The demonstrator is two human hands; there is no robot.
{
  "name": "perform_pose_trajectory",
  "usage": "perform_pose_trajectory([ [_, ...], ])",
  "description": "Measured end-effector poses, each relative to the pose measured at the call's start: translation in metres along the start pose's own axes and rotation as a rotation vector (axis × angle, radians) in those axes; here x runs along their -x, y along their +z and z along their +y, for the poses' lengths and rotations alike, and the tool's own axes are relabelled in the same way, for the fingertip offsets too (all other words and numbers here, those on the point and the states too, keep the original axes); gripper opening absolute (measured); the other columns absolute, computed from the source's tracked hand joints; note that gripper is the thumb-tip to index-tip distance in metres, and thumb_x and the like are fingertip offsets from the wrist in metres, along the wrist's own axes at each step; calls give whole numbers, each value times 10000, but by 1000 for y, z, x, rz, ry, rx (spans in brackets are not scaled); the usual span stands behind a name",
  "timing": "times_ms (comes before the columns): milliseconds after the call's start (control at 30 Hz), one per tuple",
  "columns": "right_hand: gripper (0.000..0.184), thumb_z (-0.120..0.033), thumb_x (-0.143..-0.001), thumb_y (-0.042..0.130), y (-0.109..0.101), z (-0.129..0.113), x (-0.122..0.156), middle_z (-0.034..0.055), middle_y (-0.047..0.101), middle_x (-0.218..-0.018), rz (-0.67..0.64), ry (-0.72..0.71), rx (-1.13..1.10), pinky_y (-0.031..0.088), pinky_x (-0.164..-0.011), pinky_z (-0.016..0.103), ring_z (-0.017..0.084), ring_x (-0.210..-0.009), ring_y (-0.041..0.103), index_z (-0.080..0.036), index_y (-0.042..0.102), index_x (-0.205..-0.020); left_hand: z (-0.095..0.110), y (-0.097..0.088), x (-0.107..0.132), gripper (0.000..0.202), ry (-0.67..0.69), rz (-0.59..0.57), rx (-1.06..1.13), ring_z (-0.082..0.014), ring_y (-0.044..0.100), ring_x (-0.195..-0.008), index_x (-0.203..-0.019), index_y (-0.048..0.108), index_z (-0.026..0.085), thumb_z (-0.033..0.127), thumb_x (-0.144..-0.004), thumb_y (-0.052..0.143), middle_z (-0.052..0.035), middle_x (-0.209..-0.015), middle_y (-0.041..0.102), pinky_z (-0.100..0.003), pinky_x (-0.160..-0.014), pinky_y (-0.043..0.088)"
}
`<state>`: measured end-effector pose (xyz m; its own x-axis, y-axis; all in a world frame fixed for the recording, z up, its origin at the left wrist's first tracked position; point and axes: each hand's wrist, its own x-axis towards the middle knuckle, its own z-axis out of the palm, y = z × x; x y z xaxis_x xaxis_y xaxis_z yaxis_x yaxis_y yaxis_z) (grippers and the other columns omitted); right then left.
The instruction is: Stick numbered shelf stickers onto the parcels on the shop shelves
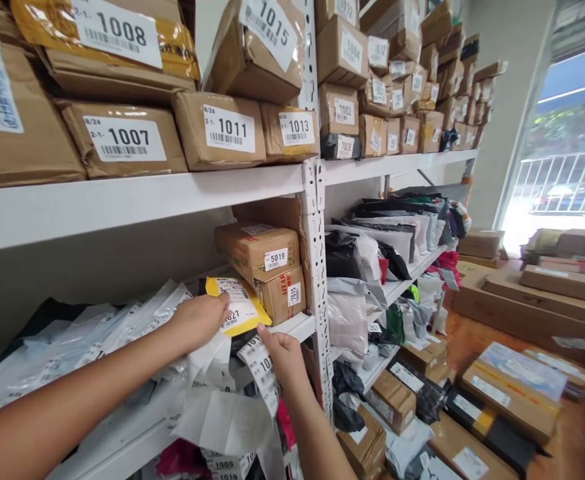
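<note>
A yellow padded mailer (246, 309) with a white barcode label stands on the middle shelf, just left of two stacked cardboard boxes (267, 267) numbered 5019 and 1015. My left hand (200, 320) grips its left edge, fingers closed on it. My right hand (282, 353) pinches its lower right corner from below. Around both hands lie white and grey plastic mailers (122, 320) with labels; some hang over the shelf's front edge.
The upper shelf (172, 193) carries brown parcels numbered 1007, 1011, 1013. A white perforated upright (317, 267) divides the rack. To the right, shelves hold dark and white poly bags. Cardboard boxes (522, 293) cover the floor near a bright window.
</note>
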<state>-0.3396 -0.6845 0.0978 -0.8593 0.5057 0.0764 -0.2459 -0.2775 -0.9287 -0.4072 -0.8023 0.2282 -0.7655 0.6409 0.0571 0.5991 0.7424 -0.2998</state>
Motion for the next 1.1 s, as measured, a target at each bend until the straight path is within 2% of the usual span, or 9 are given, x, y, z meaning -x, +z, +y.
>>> perform_pose_trajectory([
  [100, 440, -530, -589, 696, -15, -3, 3, -69, 405, -487, 8, -167, 131, 314, -482, 222, 85, -462, 363, -205, 403, -546, -2, -2, 4, 429, -56, 38, 76, -339, 656, -896, -1259, 456, 152, 345, -879, 413, -168, -1001, 692, -383, -681, 460],
  [167, 378, -422, -593, 744, -19, -11, 5, -4, 573, -725, -7, -323, 360, 443, -642, 273, 162, -670, 556, -180, 595, -841, -4, -6, 12, 542, -106, 77, 102, -349, 652, -910, -1351, 369, 165, 381, -860, 449, -173, -1028, 687, -389, -689, 465],
  [267, 867, -334, -498, 845, -17, -26, 10, 82, 574, -1109, -121, -408, 803, 456, -860, 376, 277, -1012, 591, -258, 497, -1289, -8, -8, 32, 589, -154, 94, 143, -347, 649, -925, -1343, 418, 184, 472, -832, 476, -160, -1039, 689, -389, -710, 470],
  [367, 1050, -384, -498, 857, -10, -33, 13, 145, 508, -1269, -206, -341, 1084, 474, -848, 426, 339, -1052, 600, -292, 348, -1412, -11, -5, 49, 800, -177, 44, 205, -342, 644, -958, -1444, 296, 202, 531, -763, 558, -142, -1047, 695, -381, -732, 475],
  [533, 1023, -492, -590, 794, -4, -38, 8, 188, 610, -1177, -212, -251, 1198, 475, -833, 426, 362, -1065, 607, -163, 303, -1424, -10, 1, 48, 925, -130, -6, 157, -367, 623, -1020, -1467, 258, 243, 516, -685, 670, -163, -1102, 674, -415, -792, 484],
  [667, 692, -557, -640, 728, 2, -54, -3, 177, 674, -1039, -181, -270, 1348, 481, -777, 408, 360, -987, 639, -138, 530, -1154, 4, 1, 30, 582, -125, 36, 88, -363, 651, -953, -1302, 517, 152, 312, -751, 616, -192, -1031, 689, -437, -774, 505],
  [800, 844, -540, -621, 744, 16, -76, -13, 205, 667, -1071, -185, -261, 1495, 483, -799, 412, 351, -1008, 638, -127, 415, -1279, 14, 0, 13, 415, -135, 52, 99, -356, 657, -934, -1155, 591, 70, 224, -771, 558, -227, -1003, 685, -423, -765, 510],
  [967, 860, -536, -544, 793, 13, -84, -3, 217, 651, -1113, -287, -133, 1535, 483, -842, 425, 358, -1052, 619, -111, 477, -1221, -3, 2, 46, 854, -186, 88, 189, -325, 646, -953, -1432, 259, 134, 438, -727, 632, -158, -1052, 683, -358, -730, 493],
  [1100, 884, -471, -658, 746, 8, -68, 1, 241, 657, -1091, -315, -156, 1470, 493, -802, 444, 372, -1027, 632, -75, 356, -1345, -18, 26, 74, 872, -355, 65, 390, -326, 651, -841, -1461, 142, 67, 559, -810, 449, -151, -887, 690, -348, -652, 457],
])
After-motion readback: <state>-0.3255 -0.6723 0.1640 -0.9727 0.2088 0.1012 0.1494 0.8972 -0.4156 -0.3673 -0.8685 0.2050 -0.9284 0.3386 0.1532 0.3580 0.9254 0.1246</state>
